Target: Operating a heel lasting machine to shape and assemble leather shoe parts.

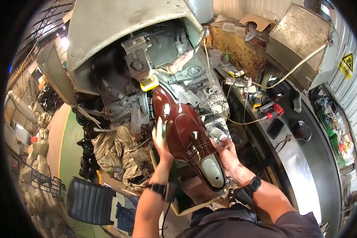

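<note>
A glossy burgundy shoe (184,133) with a strap across it sits on a pale green last (211,170), its toe pointing up toward the machine. My left hand (162,142) lies along its left side, closed against it, with some fingers partly hidden. On the opposite side, near the heel, my right hand (226,154) grips the shoe's edge. Just beyond it, a second burgundy shoe piece (162,100) shows under the machine's yellow-tipped block (148,82); the nearer shoe covers part of it.
The machine's big pale hood (119,23) arches over metal arms and clamps. Crumpled tan cloth (111,150) lies to the left, above a black padded chair (89,200). A dark conveyor belt (313,170) runs along the right, beside a ledge holding a phone (275,128) and a red tool (274,111).
</note>
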`<state>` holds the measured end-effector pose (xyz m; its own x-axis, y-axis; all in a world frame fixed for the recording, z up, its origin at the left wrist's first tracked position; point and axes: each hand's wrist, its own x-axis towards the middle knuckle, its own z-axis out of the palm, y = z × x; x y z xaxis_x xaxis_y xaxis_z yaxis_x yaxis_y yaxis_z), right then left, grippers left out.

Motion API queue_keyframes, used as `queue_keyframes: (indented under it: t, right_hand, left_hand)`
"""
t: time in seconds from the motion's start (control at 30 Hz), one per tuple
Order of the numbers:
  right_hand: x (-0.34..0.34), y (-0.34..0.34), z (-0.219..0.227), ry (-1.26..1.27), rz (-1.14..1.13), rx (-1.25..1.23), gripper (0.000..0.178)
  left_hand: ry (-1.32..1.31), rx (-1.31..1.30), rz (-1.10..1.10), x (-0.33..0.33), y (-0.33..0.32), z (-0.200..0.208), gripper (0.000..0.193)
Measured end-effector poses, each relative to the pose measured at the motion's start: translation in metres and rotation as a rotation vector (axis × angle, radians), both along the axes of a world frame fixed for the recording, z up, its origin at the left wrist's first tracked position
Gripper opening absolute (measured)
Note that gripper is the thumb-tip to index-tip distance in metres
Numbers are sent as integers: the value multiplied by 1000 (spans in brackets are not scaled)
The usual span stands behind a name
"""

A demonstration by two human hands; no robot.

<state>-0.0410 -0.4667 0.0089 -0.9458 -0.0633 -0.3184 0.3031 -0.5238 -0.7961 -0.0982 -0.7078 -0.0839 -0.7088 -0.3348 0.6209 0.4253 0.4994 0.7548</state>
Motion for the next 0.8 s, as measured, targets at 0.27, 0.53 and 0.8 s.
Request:
queue_keyframes:
  t: [0.27,0.53,0.8]
  right_hand:
    - [-52,-68,-18,-12,125,-120,24]
    - [-110,-118,-59,60,82,-125,31]
    - [-130,-123,-58,-23,161,-121,26]
  left_hand:
    - [-353,962,-302,78,-33,8,40]
    - [-433,1182,-56,22,-17,62,17]
    - [-404,1267,-22,1,-25,56,19]
